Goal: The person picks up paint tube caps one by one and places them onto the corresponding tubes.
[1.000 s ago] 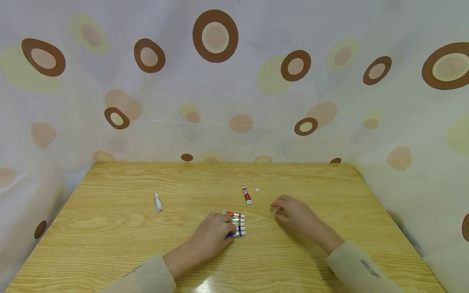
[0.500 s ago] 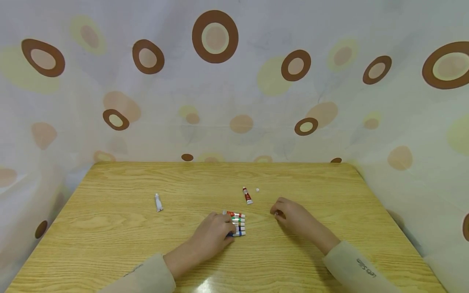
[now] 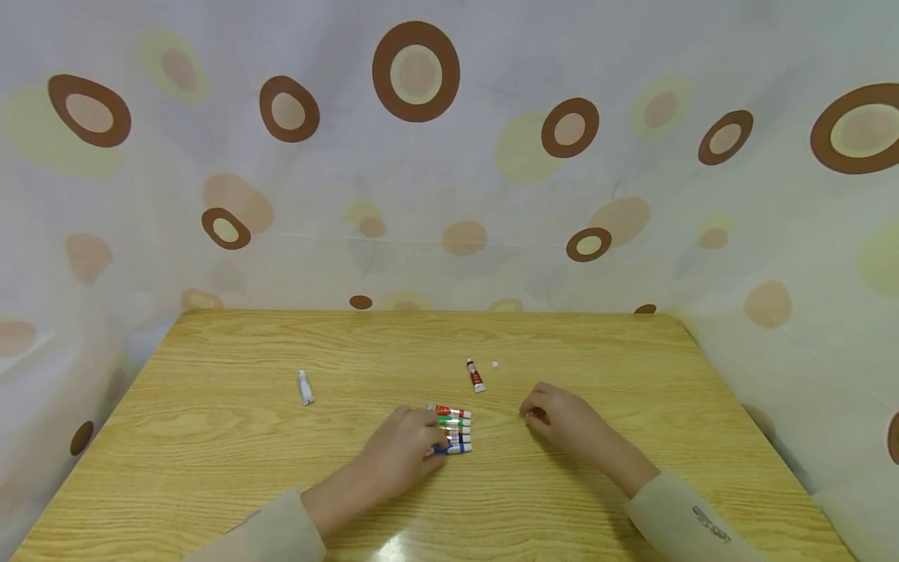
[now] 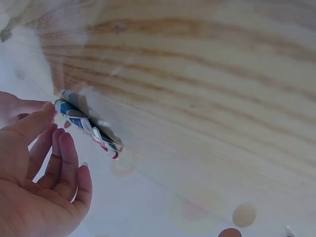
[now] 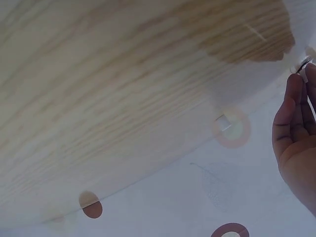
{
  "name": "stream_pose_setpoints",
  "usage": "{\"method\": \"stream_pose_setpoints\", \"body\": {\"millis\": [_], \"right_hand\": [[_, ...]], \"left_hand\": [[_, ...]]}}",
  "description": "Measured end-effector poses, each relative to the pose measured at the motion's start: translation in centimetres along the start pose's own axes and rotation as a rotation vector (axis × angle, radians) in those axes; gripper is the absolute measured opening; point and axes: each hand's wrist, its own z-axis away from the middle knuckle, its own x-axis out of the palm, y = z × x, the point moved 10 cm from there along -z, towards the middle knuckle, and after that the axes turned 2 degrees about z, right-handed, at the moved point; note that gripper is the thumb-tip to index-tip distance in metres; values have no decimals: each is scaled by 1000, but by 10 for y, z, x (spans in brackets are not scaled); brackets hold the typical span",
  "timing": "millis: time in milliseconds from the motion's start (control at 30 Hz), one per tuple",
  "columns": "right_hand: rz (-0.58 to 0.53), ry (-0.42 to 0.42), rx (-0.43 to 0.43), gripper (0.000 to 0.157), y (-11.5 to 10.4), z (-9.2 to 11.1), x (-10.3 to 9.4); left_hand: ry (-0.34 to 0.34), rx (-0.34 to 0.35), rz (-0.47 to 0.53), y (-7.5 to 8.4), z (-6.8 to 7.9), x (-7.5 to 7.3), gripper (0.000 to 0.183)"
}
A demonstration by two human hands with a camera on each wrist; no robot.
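Note:
My left hand (image 3: 402,446) lies over the left part of a row of small paint tubes (image 3: 456,431). Red, green and blue bands show on them, and their white caps point right. In the left wrist view the fingers are loosely bent beside the tubes (image 4: 81,121); whether they touch is unclear. To the right, my right hand (image 3: 570,420) pinches a small white cap (image 5: 304,75) between thumb and fingertips, low over the table. Beyond the row lies a dark red paint tube (image 3: 476,376), with a loose white cap (image 3: 495,364) right of its end.
A whitish tube (image 3: 305,388) lies alone on the left side of the wooden table (image 3: 232,445). A pale curtain (image 3: 449,172) with brown rings hangs behind the table and along both sides.
My left hand has drawn slightly left, baring more of the row of tubes. The right fingers have closed around the white cap, now mostly hidden in the head view.

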Motion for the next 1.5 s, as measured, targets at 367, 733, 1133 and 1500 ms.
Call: {"method": "stream_pose_setpoints", "body": {"millis": [367,733,1133,1500], "right_hand": [[63,70,-62,7,-15,9,-10],[33,151,-118,11,-29,17,-21],[-53,205,-147,13,-42,22,-28],[-129,213,-150,17,-43,25,-29]], "left_hand": [[-45,40,40,1,23,-9,5],[-90,6,133,-1,46,-19,5],[-141,108,239,3,71,-20,10],[-215,148,315,5,89,-14,15]]}}
